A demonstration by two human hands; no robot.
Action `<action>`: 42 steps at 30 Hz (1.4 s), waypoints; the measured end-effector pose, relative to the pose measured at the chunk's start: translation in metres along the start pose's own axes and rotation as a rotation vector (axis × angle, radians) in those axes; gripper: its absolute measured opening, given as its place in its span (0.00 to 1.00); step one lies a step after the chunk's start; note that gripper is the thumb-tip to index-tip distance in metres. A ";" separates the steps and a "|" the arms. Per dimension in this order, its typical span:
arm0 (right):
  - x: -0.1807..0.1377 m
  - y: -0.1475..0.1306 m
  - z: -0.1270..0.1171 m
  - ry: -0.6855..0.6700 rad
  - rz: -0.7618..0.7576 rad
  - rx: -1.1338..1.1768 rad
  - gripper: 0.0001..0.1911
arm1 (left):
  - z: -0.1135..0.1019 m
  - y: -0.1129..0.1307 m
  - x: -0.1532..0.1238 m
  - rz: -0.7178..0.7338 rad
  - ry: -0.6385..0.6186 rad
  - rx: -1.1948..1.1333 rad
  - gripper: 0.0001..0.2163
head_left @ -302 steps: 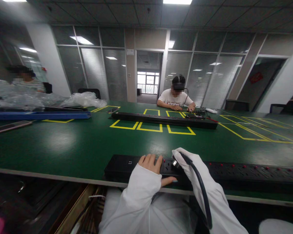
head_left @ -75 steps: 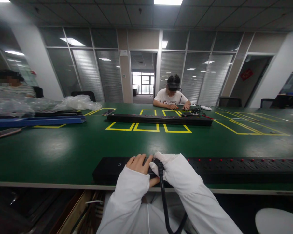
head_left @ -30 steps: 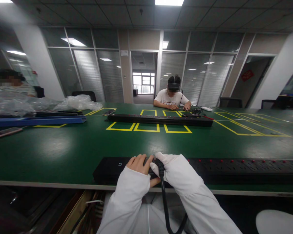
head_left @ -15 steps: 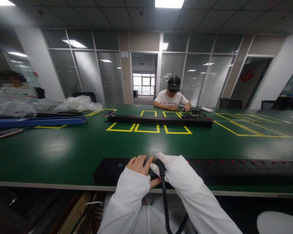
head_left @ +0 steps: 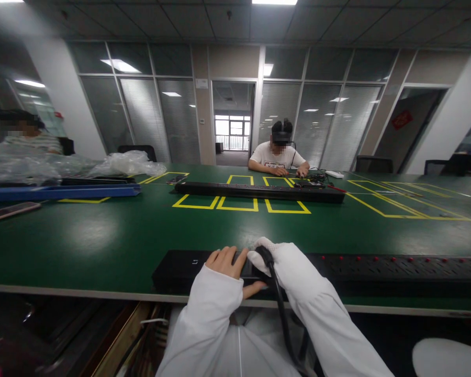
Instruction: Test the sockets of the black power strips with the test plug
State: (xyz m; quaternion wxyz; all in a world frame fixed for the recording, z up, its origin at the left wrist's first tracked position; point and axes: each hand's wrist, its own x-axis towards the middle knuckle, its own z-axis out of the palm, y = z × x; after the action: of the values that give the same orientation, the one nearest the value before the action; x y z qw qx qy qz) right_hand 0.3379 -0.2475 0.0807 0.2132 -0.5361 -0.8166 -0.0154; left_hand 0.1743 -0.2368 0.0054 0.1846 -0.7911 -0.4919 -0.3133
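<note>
A long black power strip (head_left: 175, 271) lies along the near edge of the table, with "L1" marked near its left end and red dots over its outlets at right. My bare left hand (head_left: 226, 263) grips it near that end, fingers over the top and thumb along the near side. Just right of it, my right hand (head_left: 282, 257), in a white glove, is closed around the black plug (head_left: 264, 254) of a power cord (head_left: 281, 314). The cord hangs down over the table edge towards my lap. Whether the plug touches the strip is hidden by my hands.
Another black power strip (head_left: 259, 192) lies farther back on the green table (head_left: 113, 241), across yellow tape outlines. A blue channel (head_left: 63, 192), plastic wrap (head_left: 129, 163) and a phone (head_left: 10, 212) are at left. A co-worker (head_left: 278, 154) sits opposite; another person (head_left: 33, 141) sits far left.
My right hand has moved slightly right with the plug, away from my left hand. The left hand keeps its hold on the strip. The view has shifted a little.
</note>
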 end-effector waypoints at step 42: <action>-0.021 0.007 -0.015 0.082 0.163 -0.091 0.20 | -0.009 0.008 0.006 -0.062 -0.122 0.016 0.35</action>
State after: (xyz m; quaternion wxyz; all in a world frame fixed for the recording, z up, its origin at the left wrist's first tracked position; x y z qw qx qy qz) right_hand 0.3559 -0.2666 0.0853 0.2228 -0.6089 -0.7592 -0.0569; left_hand 0.1806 -0.2425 0.0161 0.1508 -0.7917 -0.5289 -0.2660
